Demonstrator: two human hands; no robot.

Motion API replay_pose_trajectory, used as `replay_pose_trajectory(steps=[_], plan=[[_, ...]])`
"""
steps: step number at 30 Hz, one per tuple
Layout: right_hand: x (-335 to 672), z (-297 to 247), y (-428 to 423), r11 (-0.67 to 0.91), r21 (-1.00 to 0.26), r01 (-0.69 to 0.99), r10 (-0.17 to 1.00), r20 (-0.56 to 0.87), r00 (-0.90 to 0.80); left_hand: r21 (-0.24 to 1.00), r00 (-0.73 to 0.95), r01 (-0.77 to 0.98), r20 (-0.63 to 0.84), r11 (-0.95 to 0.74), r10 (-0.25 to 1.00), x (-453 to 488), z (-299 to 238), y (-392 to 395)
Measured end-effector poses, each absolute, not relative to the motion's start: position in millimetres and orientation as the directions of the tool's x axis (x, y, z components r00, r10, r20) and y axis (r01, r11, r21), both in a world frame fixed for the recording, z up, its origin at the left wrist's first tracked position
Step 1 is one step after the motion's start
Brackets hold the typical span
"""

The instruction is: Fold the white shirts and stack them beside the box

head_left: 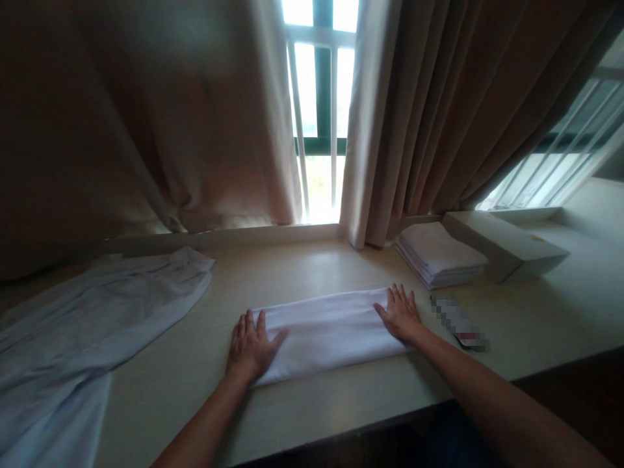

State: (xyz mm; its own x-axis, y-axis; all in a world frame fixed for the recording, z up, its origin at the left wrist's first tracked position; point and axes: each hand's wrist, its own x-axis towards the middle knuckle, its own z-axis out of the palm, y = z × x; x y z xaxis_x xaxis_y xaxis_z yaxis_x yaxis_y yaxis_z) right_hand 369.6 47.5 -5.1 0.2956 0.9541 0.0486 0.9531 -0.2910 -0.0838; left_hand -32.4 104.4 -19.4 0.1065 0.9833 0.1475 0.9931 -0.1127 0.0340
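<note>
Folded white cloth, a long flat rectangle, on the pale, smooth-topped counter, near its front edge and lying slightly aslant. Left hand open at the cloth's left end, fingers extended, thumb spread onto the fabric. Right hand open over the right end, fingers spread. Neither grips anything visible; undersides of both out of sight, the cloth's two ends partly covered by them. Number of layers in the fold: cannot tell. Forearms run out of frame at the bottom.

Right, beyond the right hand: narrow dark-and-light object, pixelated, identity not readable. Behind it, a neat stack of folded white cloths, just beside a pale rectangular box; the box's contents, if any, not visible.

Left: loose, rumpled white cloth, cut off by the left edge, a lower part cut off at the bottom; its shape hard to read in shadow.

Behind: heavy beige-brown curtains hiding most of the barred, green-framed window; daylight blown out, outside unreadable. Below the counter's front edge, too dark to make out.
</note>
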Motion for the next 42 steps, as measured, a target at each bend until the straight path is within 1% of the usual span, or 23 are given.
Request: replay_pose_trajectory(steps=[2,3,6,9,12,14,16,18,21,23,26,32,35,36,38,40,42], plan=[[337.2,6.3,51.7,-0.169,-0.083,0.982,0.980,0.092,0.176,0.050,0.100,0.993,0.154,-0.108,0.983,-31.8,-19.0,103.9],[313.4,10.9,54.7,-0.075,-0.107,0.991,0.991,0.103,0.086,0.056,0.099,0.992,0.157,-0.109,0.983,-31.6,-19.1,103.8],[225.3,16.3,66.3,0.211,-0.247,0.946,0.977,0.086,-0.196,0.059,0.104,0.992,0.161,-0.115,0.981,-32.5,-20.7,104.1],[153.2,12.4,79.1,0.360,-0.359,0.861,0.932,0.094,-0.350,0.023,0.130,0.991,0.154,-0.135,0.979,-35.2,-23.7,105.3],[137.1,7.2,85.8,0.361,-0.385,0.850,0.931,0.099,-0.350,0.000,0.147,0.989,0.158,-0.149,0.976,-36.7,-25.4,106.2],[157.2,5.9,85.2,0.310,-0.369,0.876,0.950,0.080,-0.302,0.021,0.127,0.991,0.160,-0.132,0.979,-35.8,-24.7,105.8],[192.0,6.0,81.7,0.237,-0.348,0.907,0.970,0.030,-0.242,0.049,0.106,0.992,0.149,-0.115,0.983,-34.2,-23.1,105.2],[232.5,6.1,76.5,0.162,-0.322,0.933,0.984,-0.019,-0.178,0.065,0.099,0.992,0.141,-0.109,0.985,-32.9,-21.5,104.7],[289.9,4.4,67.0,0.109,-0.250,0.962,0.992,-0.040,-0.123,0.066,0.095,0.992,0.143,-0.105,0.985,-32.6,-20.4,104.8],[320.3,2.3,61.4,0.047,-0.199,0.979,0.996,-0.059,-0.060,0.065,0.096,0.992,0.138,-0.105,0.986,-32.9,-19.9,104.9],[349.4,-0.9,57.9,-0.010,-0.159,0.987,0.998,-0.063,0.000,0.059,0.100,0.992,0.126,-0.108,0.987,-32.7,-18.7,104.7],[354.1,0.8,59.7,-0.020,-0.150,0.988,1.000,-0.012,0.018,0.042,0.110,0.992,0.148,-0.118,0.983,-32.2,-18.9,104.3],[333.7,6.3,51.8,-0.037,-0.141,0.989,0.997,0.063,0.046,0.038,0.125,0.990,0.162,-0.133,0.979,-33.2,-21.5,106.2],[323.8,7.6,46.9,-0.011,-0.145,0.989,0.995,0.093,0.025,0.035,0.130,0.990,0.165,-0.138,0.978,-33.5,-22.3,106.9],[302.7,8.9,34.9,0.091,-0.167,0.982,0.989,0.129,-0.070,0.029,0.133,0.990,0.162,-0.139,0.978,-34.0,-23.5,108.2],[286.8,8.6,22.4,0.172,-0.199,0.965,0.981,0.126,-0.149,0.029,0.130,0.990,0.148,-0.136,0.980,-34.3,-24.3,109.0],[283.4,7.9,12.1,0.181,-0.222,0.958,0.982,0.100,-0.163,0.032,0.128,0.991,0.138,-0.133,0.982,-34.8,-25.2,109.7]])
